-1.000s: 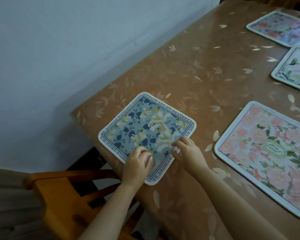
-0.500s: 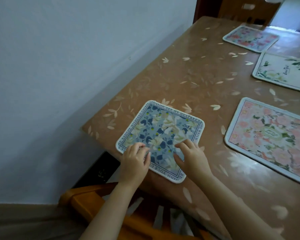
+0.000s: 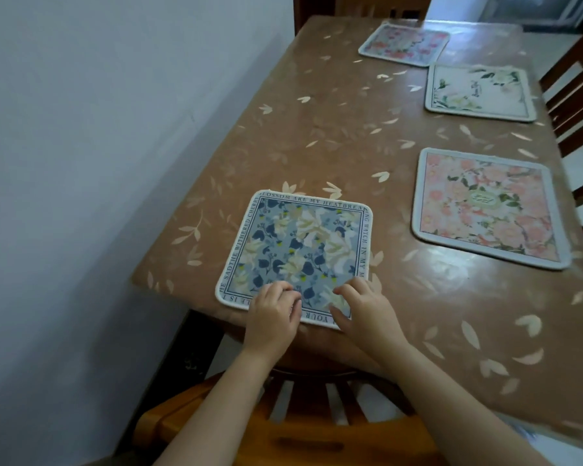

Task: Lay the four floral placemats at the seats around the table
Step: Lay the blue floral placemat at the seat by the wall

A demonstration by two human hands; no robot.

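A blue floral placemat (image 3: 297, 247) with a lettered border lies flat at the near end of the brown table (image 3: 334, 139). My left hand (image 3: 273, 317) and my right hand (image 3: 367, 311) both rest on its near edge, fingertips pressing on the mat, fingers loosely bent. A pink floral placemat (image 3: 485, 206) lies to the right. Farther back is a white placemat with green leaves (image 3: 478, 92), and a pink and grey one (image 3: 404, 43) lies at the far end.
An orange wooden chair (image 3: 283, 425) stands right under my arms at the near table end. Dark wooden chairs (image 3: 572, 95) line the right side. A pale wall (image 3: 98, 163) runs close along the table's left edge.
The view has swung so that the table runs straight ahead. The blue placemat has turned squarer to the table's near edge under both hands, which stay on its near edge.
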